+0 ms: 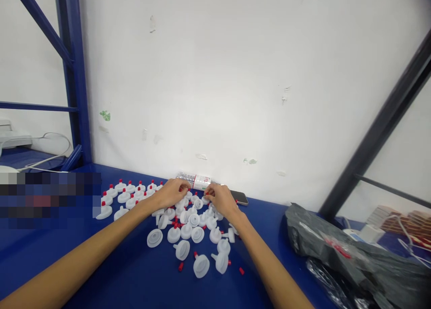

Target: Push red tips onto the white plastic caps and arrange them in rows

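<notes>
At the back of a loose pile of white plastic nozzle lids (193, 219), my left hand (172, 193) has its fingers drawn together. A speck of red shows by its fingertips, but what they hold is too small to make out. My right hand (220, 200) is across from it, fingertips pinched on a small red cap (208, 193) with a bit of white beside it. Several lids in the pile are bare; others carry red tips. Loose red caps (241, 271) lie among and in front of them.
Left of the pile, red-tipped lids (124, 195) stand upright in rows on the blue table (134, 273). A clear plastic roll (202, 182) and a phone (239, 197) lie by the wall. A grey plastic bag (353, 255) fills the right side.
</notes>
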A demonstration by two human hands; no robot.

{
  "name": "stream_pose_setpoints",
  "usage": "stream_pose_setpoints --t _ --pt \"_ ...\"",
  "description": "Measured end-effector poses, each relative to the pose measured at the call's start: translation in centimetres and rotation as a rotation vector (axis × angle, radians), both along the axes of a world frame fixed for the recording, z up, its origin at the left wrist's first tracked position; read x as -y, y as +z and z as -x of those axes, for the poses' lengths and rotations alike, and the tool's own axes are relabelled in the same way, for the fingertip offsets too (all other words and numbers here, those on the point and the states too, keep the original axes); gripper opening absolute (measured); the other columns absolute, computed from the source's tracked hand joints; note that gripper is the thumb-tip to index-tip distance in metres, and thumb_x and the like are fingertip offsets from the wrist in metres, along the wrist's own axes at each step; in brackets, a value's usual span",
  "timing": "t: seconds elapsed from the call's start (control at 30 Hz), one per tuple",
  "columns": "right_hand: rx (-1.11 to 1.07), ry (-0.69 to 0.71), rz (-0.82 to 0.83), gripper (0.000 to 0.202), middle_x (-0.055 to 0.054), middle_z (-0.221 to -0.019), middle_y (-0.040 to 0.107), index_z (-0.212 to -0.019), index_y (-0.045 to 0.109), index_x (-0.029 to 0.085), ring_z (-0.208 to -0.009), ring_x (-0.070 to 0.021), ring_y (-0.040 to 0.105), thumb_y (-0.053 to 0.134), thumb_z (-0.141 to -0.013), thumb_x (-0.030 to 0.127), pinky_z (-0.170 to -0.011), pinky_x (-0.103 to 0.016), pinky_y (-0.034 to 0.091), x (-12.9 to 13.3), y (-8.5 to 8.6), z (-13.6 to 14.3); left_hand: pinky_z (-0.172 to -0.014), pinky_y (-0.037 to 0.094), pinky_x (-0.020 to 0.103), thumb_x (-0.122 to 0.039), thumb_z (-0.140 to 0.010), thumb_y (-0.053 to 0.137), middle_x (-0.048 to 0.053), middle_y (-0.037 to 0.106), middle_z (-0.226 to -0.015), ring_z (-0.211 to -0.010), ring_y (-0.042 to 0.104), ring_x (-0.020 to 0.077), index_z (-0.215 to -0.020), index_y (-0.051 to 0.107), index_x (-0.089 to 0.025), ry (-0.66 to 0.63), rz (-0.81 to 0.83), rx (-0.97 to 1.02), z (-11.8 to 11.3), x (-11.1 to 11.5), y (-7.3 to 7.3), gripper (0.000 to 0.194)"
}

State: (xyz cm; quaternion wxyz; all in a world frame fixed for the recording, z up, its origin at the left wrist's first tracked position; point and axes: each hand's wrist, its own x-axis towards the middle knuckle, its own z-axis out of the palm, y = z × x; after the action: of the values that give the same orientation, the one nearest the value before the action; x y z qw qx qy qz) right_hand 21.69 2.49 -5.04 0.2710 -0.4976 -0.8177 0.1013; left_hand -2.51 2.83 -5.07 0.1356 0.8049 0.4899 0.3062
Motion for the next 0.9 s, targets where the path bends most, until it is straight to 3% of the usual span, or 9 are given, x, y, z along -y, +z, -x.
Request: stream_pose_setpoints --t 0.13,0.3,0.43,0.5,0.57,0.77,0.9 --pt "0.000 0.011 0.007 0.007 -0.002 -0.080 0.080 -0.088 0.074 0.021 -0.077 -0.0193 0.074 0.078 -0.094 0.020 -0.071 -0.026 0.049 0.1 0.4 -0.2 -0.090 0.063 0.043 -0.040 -0.102 0.068 0.008 0.072 -0.124 -0.104 0.072 0.0225 -0.124 0.069 -0.017 -0.031 0.108 -0.007 0.0 -0.1 0.1 0.032" --pt "0.020 0.005 -0.004 0.019 -0.003 -0.078 0.079 -0.085 0.075 0.021 -0.074 -0.0209 0.073 0.075 -0.099 0.035 -0.069 -0.028 0.047 0.6 1.3 -0.4 -0.090 0.063 0.043 -0.040 -0.102 0.069 0.008 0.072 -0.124 -0.104 0.072 0.0228 -0.125 0.069 -0.017 -0.041 0.139 0.030 0.1 -0.2 0.1 0.032" --pt "0.018 0.011 -0.058 0.022 -0.011 -0.110 0.083 -0.115 0.079 0.020 -0.103 -0.0262 0.075 0.064 -0.106 0.034 -0.091 -0.034 0.051 1.2 1.4 0.5 -0.090 0.063 0.043 -0.040 -0.103 0.068 0.008 0.073 -0.123 -0.104 0.072 0.0225 -0.123 0.070 -0.017 -0.038 0.109 0.075 -0.1 0.0 0.0 0.031" --pt "0.017 0.053 -0.082 0.033 -0.011 -0.129 0.078 -0.133 0.073 0.023 -0.122 -0.0274 0.070 0.068 -0.104 0.035 -0.103 -0.036 0.049 1.5 1.2 1.4 -0.088 0.063 0.042 -0.040 -0.103 0.067 0.008 0.073 -0.120 -0.101 0.072 0.0212 -0.122 0.070 -0.017 -0.035 0.090 0.098 -0.2 0.0 0.0 0.030" --pt "0.024 0.105 -0.086 0.041 -0.008 -0.135 0.076 -0.140 0.070 0.026 -0.128 -0.0269 0.068 0.074 -0.100 0.033 -0.108 -0.035 0.047 1.7 0.9 2.2 -0.086 0.063 0.040 -0.040 -0.104 0.067 0.007 0.074 -0.116 -0.097 0.072 0.0201 -0.120 0.070 -0.016 -0.031 0.068 0.116 -0.2 0.1 0.0 0.029" --pt "0.017 0.105 -0.070 0.015 -0.006 -0.103 0.085 -0.104 0.084 0.025 -0.101 -0.0258 0.078 0.072 -0.099 0.017 -0.090 -0.031 0.053 1.3 0.5 2.9 -0.086 0.063 0.040 -0.040 -0.104 0.066 0.007 0.074 -0.113 -0.095 0.073 0.0194 -0.118 0.070 -0.016 0.016 0.003 0.151 -0.2 0.5 0.4 0.028" --pt "-0.010 0.096 -0.071 0.012 -0.004 -0.092 0.084 -0.098 0.082 0.023 -0.089 -0.0225 0.079 0.071 -0.102 0.023 -0.081 -0.028 0.053 1.0 0.5 2.5 -0.094 0.061 0.045 -0.040 -0.104 0.067 0.008 0.074 -0.119 -0.105 0.072 0.0220 -0.116 0.072 -0.017 0.020 -0.038 0.134 -0.3 0.7 0.7 0.027"
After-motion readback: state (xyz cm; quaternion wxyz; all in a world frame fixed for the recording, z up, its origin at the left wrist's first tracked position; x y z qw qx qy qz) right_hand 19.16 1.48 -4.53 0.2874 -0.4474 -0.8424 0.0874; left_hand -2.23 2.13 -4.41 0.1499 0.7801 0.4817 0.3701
